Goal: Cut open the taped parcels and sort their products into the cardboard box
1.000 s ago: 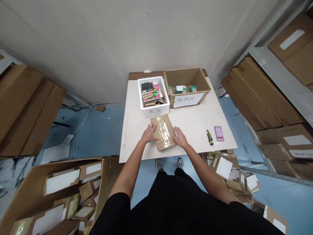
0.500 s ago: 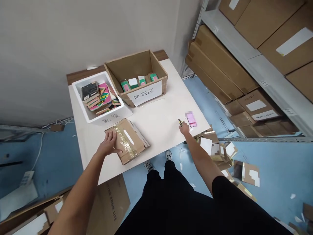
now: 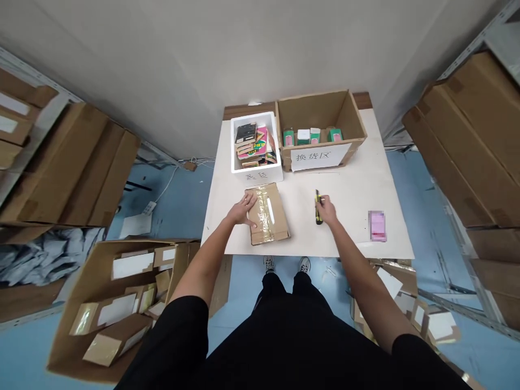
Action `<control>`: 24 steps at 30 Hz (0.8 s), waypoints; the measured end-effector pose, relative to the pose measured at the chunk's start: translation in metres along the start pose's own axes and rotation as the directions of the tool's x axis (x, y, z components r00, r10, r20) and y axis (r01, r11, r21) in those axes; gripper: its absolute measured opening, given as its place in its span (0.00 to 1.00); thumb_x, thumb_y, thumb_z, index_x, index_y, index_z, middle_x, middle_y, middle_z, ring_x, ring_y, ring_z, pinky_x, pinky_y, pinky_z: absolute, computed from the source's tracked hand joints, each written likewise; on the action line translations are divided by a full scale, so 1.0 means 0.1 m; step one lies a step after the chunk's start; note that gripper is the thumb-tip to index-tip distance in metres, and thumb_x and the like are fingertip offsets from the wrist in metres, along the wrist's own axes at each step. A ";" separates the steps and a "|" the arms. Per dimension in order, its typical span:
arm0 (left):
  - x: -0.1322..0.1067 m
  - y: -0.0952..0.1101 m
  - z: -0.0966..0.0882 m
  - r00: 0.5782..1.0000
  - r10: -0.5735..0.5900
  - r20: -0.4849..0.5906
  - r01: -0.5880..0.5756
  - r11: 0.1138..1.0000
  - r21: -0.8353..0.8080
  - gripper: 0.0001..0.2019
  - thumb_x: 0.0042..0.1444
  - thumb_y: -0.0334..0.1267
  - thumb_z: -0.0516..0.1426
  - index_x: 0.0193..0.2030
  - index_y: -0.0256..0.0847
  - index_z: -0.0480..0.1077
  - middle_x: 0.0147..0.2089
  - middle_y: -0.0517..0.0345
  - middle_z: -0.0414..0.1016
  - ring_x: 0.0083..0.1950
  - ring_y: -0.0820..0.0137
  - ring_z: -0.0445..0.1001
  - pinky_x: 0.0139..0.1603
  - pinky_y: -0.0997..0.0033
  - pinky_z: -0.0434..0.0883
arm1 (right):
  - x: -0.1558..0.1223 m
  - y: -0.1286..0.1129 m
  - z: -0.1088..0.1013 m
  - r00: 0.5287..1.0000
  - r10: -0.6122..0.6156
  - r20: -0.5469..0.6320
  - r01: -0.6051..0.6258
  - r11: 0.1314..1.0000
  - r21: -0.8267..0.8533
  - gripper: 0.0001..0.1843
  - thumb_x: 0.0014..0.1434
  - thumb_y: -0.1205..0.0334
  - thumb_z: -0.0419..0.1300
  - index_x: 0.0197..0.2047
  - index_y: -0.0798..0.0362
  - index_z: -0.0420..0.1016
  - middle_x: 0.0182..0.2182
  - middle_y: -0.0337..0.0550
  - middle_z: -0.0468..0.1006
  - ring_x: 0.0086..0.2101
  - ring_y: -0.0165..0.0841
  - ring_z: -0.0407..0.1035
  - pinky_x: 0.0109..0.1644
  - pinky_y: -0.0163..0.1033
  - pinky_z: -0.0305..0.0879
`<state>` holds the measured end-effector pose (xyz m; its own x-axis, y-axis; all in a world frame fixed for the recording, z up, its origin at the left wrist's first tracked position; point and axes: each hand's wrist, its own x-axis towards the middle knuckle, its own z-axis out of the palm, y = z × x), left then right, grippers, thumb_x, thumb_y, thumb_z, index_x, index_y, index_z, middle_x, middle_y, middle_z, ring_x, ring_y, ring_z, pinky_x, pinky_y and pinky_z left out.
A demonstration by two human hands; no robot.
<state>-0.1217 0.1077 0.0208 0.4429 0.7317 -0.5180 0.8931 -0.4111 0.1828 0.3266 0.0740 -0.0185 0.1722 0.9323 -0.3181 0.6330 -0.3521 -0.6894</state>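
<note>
My left hand point(image 3: 242, 209) lies on the left side of a taped cardboard box point(image 3: 276, 214), its fingers spread and the thumb apart. Shiny tape runs down the top of this box, beside a white strip. To the right, my right hand point(image 3: 326, 208) is closed around a black and yellow utility knife point(image 3: 318, 214), held over the table apart from the box. The knife's tip points toward the wall; whether its blade is out is too small to tell. Farther right on the white table point(image 3: 349, 238) lies a pink, blurred-out flat item point(image 3: 377, 226).
Behind the box stand a white foam bin point(image 3: 262, 174) of small packets and an open carton point(image 3: 357, 142) holding several green and pink boxes. A large carton of parcels point(image 3: 77, 364) is on the floor at left. Shelves with brown boxes point(image 3: 459, 146) flank both sides.
My view has turned to the left. My right hand has moved with the utility knife away from the pink item, toward the taped box. My left hand stays on the box.
</note>
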 end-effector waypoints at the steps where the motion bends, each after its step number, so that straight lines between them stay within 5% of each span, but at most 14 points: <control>1: 0.00 0.00 0.02 1.000 0.004 -0.005 -0.004 1.000 -0.010 0.74 0.45 0.80 0.62 0.85 0.43 0.31 0.86 0.43 0.26 0.85 0.42 0.27 0.78 0.44 0.59 | -0.01 -0.32 0.16 0.996 -0.076 0.047 0.075 0.997 0.029 0.18 0.72 0.57 0.55 0.63 0.48 0.65 0.39 0.40 0.83 0.35 0.36 0.78 0.43 0.37 0.70; 5: 0.01 0.00 0.06 1.000 0.021 -0.007 -0.021 0.998 -0.052 0.73 0.44 0.79 0.64 0.85 0.45 0.33 0.86 0.43 0.24 0.86 0.43 0.26 0.76 0.44 0.62 | -0.11 -1.47 0.87 0.943 -0.281 0.175 0.287 0.958 -0.007 0.27 0.74 0.59 0.52 0.74 0.47 0.58 0.48 0.44 0.85 0.41 0.38 0.81 0.48 0.38 0.73; 9: 0.01 -0.03 0.11 0.998 0.048 -0.032 -0.051 0.993 -0.103 0.70 0.47 0.77 0.64 0.85 0.47 0.35 0.87 0.46 0.24 0.86 0.45 0.25 0.77 0.44 0.61 | -0.17 -2.05 1.36 0.946 -0.224 0.234 0.276 0.936 -0.220 0.27 0.74 0.64 0.51 0.74 0.50 0.61 0.58 0.52 0.82 0.54 0.44 0.78 0.59 0.44 0.70; 13: 0.02 -0.15 0.15 0.990 0.133 -0.044 -0.138 0.978 -0.156 0.67 0.48 0.76 0.65 0.85 0.46 0.41 0.86 0.47 0.24 0.86 0.46 0.25 0.79 0.46 0.57 | -0.13 -2.18 1.47 0.959 -0.109 0.260 0.206 0.902 -0.379 0.27 0.74 0.65 0.51 0.74 0.50 0.63 0.57 0.52 0.82 0.54 0.44 0.77 0.61 0.45 0.69; 18: 0.05 -0.29 0.16 0.973 0.231 -0.021 -0.232 0.969 -0.085 0.64 0.47 0.73 0.68 0.84 0.54 0.44 0.87 0.50 0.27 0.86 0.45 0.29 0.74 0.44 0.65 | -0.11 -2.23 1.42 0.957 -0.064 0.283 0.193 0.870 -0.454 0.27 0.73 0.63 0.53 0.73 0.49 0.65 0.58 0.51 0.81 0.56 0.45 0.76 0.61 0.43 0.69; 24: 0.04 -0.28 0.23 0.960 0.246 -0.132 -0.256 0.965 -0.063 0.60 0.51 0.73 0.66 0.84 0.53 0.48 0.87 0.49 0.32 0.86 0.45 0.33 0.70 0.49 0.70 | -0.30 -2.24 1.47 0.963 0.009 0.268 0.129 0.860 -0.494 0.27 0.73 0.61 0.54 0.74 0.51 0.64 0.57 0.52 0.82 0.54 0.44 0.77 0.59 0.41 0.70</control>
<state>-0.1466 0.1095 -0.0060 0.6553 0.6732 -0.3426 0.7534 -0.5493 0.3614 0.0682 0.1128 0.0499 -0.0304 0.8730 -0.4868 0.9394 -0.1414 -0.3122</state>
